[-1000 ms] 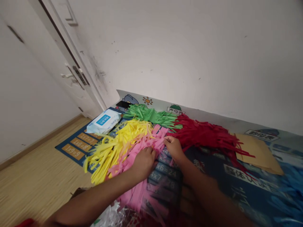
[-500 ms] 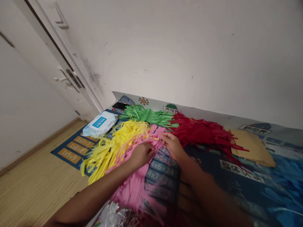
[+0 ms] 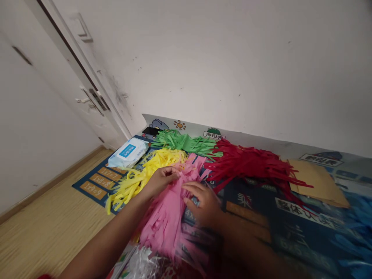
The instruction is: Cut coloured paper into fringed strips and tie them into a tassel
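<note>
A bundle of pink paper strips (image 3: 162, 224) lies lengthwise in front of me, its near ends fanned out. My left hand (image 3: 162, 180) is at the bundle's upper left side, thumb and fingers pinched together on the pink strips. On the opposite side, my right hand (image 3: 203, 201) has its fingers curved and apart, with the fingertips at the edge of the pink strips. Yellow strips (image 3: 136, 178) lie to the left, partly under my left forearm. Behind are green strips (image 3: 187, 142), and a pile of red strips (image 3: 250, 162) spreads to the right.
A printed learning chart (image 3: 250, 217) covers the surface and curls up against the wall. On it are a wipes pack (image 3: 129, 152), a dark phone-like slab (image 3: 151, 131), a brown paper piece (image 3: 319, 180) and blue strips (image 3: 357, 244). Silvery tinsel (image 3: 143, 265) shows at the near edge.
My left hand has shifted left and up along the pink bundle. My right hand has come lower and its fingers have spread. The camera view has swung slightly left.
</note>
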`<state>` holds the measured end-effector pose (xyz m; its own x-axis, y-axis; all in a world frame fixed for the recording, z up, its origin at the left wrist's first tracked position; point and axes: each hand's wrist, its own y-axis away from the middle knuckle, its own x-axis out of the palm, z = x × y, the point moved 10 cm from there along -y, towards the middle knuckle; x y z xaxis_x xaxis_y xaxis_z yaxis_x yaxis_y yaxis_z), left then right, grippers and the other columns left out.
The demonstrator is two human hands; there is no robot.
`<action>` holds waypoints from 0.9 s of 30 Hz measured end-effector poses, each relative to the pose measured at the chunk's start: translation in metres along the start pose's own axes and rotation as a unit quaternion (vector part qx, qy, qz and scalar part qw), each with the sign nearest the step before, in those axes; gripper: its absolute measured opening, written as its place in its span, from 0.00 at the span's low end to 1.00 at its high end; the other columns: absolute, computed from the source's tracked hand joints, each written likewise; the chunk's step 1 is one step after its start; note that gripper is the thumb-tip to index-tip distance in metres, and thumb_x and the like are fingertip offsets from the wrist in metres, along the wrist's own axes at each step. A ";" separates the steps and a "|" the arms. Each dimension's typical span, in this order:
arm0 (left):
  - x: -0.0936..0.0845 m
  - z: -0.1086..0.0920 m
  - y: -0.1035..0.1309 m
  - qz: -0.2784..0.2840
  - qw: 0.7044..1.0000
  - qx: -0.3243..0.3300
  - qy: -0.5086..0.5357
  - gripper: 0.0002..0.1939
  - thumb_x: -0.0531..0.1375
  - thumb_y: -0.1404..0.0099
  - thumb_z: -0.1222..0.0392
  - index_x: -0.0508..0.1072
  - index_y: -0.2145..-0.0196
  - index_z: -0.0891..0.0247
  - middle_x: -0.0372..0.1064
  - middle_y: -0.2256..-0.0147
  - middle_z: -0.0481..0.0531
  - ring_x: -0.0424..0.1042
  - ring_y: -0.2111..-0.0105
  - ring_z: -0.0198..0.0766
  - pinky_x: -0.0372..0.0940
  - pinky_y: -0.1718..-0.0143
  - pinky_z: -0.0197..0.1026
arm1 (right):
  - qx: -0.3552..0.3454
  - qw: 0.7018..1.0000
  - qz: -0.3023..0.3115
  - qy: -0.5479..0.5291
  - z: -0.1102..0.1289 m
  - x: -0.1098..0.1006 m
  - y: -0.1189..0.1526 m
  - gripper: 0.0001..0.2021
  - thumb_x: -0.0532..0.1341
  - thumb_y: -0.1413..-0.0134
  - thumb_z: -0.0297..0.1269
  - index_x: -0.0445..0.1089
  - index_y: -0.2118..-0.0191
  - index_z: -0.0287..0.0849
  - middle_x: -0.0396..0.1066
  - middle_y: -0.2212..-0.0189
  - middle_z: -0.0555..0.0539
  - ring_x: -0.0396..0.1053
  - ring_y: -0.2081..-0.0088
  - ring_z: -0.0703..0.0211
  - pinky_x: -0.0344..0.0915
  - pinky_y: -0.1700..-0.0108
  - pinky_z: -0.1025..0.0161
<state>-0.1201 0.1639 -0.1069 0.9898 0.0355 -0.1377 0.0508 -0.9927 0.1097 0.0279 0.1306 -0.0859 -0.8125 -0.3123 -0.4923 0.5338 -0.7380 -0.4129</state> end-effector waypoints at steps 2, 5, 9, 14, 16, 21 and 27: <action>-0.001 -0.002 0.002 -0.007 1.000 -0.002 0.009 0.16 0.67 0.51 0.49 0.72 0.73 0.66 0.65 0.78 0.44 0.60 0.80 0.29 0.56 0.76 0.33 | 0.029 0.999 0.027 0.024 -0.006 0.011 0.002 0.21 0.61 0.52 0.34 0.67 0.49 0.42 0.74 0.64 0.46 0.70 0.64 0.55 0.66 0.59 0.59; -0.005 -0.006 0.006 -0.025 1.000 -0.004 0.016 0.16 0.67 0.51 0.49 0.71 0.75 0.66 0.64 0.79 0.44 0.60 0.80 0.29 0.56 0.76 0.33 | 0.092 0.994 -0.054 -0.021 -0.021 0.001 0.007 0.17 0.61 0.51 0.37 0.65 0.54 0.42 0.67 0.73 0.52 0.64 0.75 0.61 0.63 0.69 0.63; -0.009 -0.008 0.010 -0.046 0.999 -0.004 0.017 0.17 0.66 0.52 0.48 0.70 0.76 0.65 0.64 0.79 0.45 0.61 0.80 0.30 0.57 0.75 0.34 | 0.122 0.981 -0.099 -0.111 -0.032 -0.001 0.011 0.09 0.59 0.49 0.35 0.64 0.60 0.44 0.59 0.80 0.57 0.59 0.78 0.63 0.57 0.73 0.66; -0.013 -0.010 0.004 -0.062 0.998 0.007 0.001 0.18 0.64 0.52 0.46 0.70 0.74 0.65 0.66 0.78 0.46 0.63 0.79 0.31 0.61 0.74 0.35 | 0.179 0.959 0.064 -0.210 -0.040 0.043 0.016 0.16 0.61 0.52 0.32 0.63 0.55 0.44 0.70 0.65 0.50 0.61 0.78 0.68 0.59 0.75 0.68; -0.013 -0.014 0.006 -0.074 0.997 0.021 -0.017 0.17 0.63 0.50 0.46 0.70 0.73 0.64 0.66 0.77 0.47 0.65 0.78 0.34 0.63 0.73 0.38 | 0.202 0.940 0.129 -0.242 -0.040 0.061 0.022 0.21 0.63 0.54 0.33 0.63 0.52 0.44 0.71 0.60 0.47 0.60 0.80 0.69 0.58 0.78 0.69; -0.004 -0.036 0.052 -0.157 0.958 0.166 -0.175 0.25 0.63 0.44 0.51 0.67 0.51 0.60 0.67 0.52 0.57 0.66 0.50 0.48 0.60 0.47 0.53 | 0.150 0.921 0.190 -0.306 -0.022 0.076 0.018 0.42 0.64 0.57 0.30 0.49 0.34 0.48 0.71 0.56 0.45 0.64 0.75 0.66 0.60 0.76 0.69; 0.016 -0.011 0.092 -0.210 0.841 0.267 -0.422 0.28 0.55 0.36 0.60 0.55 0.40 0.62 0.62 0.45 0.66 0.62 0.44 0.55 0.58 0.44 0.61 | 0.121 0.904 0.196 -0.360 -0.014 0.075 0.008 0.47 0.60 0.60 0.25 0.46 0.33 0.55 0.59 0.39 0.43 0.67 0.71 0.66 0.62 0.74 0.70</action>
<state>-0.0977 0.0746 -0.0887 0.4416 0.5240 -0.7283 0.0820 -0.8319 -0.5488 -0.0253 0.1102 -0.1365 -0.5594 -0.8230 0.0982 0.8183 -0.5673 -0.0928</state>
